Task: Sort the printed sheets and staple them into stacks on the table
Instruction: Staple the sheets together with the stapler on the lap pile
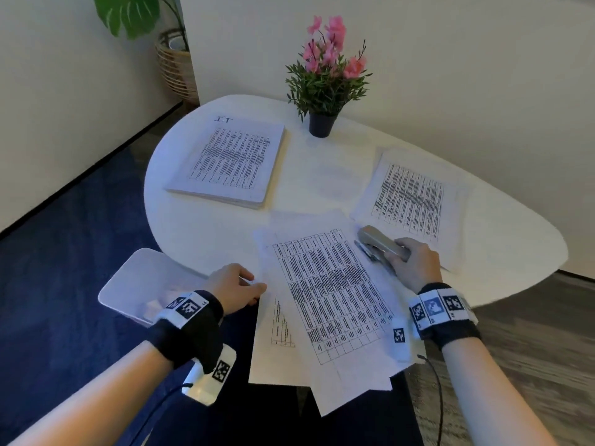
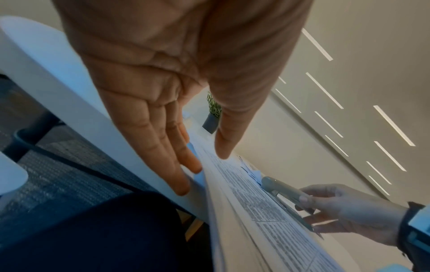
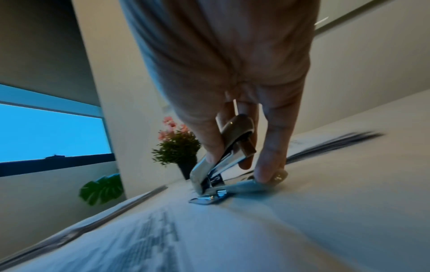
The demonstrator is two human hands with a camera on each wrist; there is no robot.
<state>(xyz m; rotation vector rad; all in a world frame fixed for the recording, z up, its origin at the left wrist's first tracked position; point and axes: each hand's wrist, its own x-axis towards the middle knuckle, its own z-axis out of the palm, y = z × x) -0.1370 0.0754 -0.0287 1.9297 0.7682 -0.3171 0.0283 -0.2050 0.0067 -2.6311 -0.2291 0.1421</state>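
Note:
Several loose printed sheets (image 1: 331,294) lie fanned at the near middle of the white table (image 1: 206,239), overhanging its front edge. My left hand (image 1: 254,283) rests at their left edge, its fingers (image 2: 177,165) straight and the thumb lying on the paper. My right hand (image 1: 402,252) grips a silver stapler (image 1: 380,244) at the sheets' upper right corner; in the right wrist view the stapler (image 3: 223,165) stands with its mouth open on the paper. A thick stack marked "IT" (image 1: 228,162) lies far left. A thinner stack (image 1: 409,201) lies at the right.
A potted plant with pink flowers (image 1: 325,101) stands at the table's back middle. A white rounded stool or low stand (image 1: 135,284) sits beside the table near my left wrist. A wicker planter (image 1: 175,66) is on the floor at the far left corner.

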